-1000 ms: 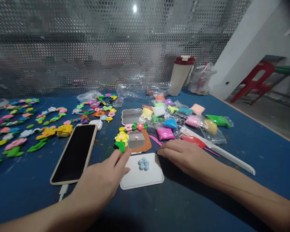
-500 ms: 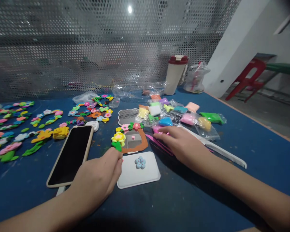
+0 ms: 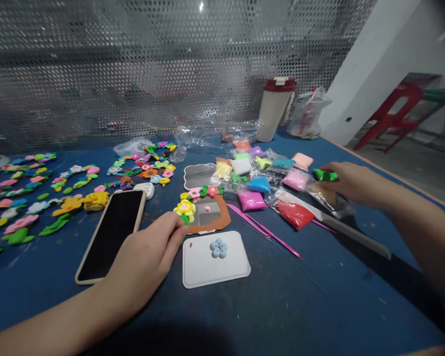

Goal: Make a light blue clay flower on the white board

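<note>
My left hand (image 3: pixel 144 262) lies at the lower left, its fingertips closed on the green leaf (image 3: pixel 186 220) under a yellow clay flower (image 3: pixel 185 208). That flower belongs to a brown clay frame (image 3: pixel 225 213) around a small mirror. At the far right, my right hand (image 3: pixel 350 182) grips a green clay packet (image 3: pixel 324 174), partly hidden by my fingers. A white clay board (image 3: pixel 215 264) with a pale blue clay flower (image 3: pixel 218 248) lies between my hands. Several bagged clay packs, including a red one (image 3: pixel 294 215), spread near my right hand.
A phone (image 3: pixel 111 235) lies left of my left hand, with rows of clay flowers (image 3: pixel 74 200) beyond it. Pink clay tools (image 3: pixel 263 231) and a white comb (image 3: pixel 356 236) lie on the blue table (image 3: pixel 319 287). A beige cup (image 3: pixel 275 111) stands at the back, before a perforated metal screen (image 3: pixel 133 74).
My right hand has moved from over the pink tools out to the right, onto the green packet, uncovering the tools. My left hand stays at the yellow flower.
</note>
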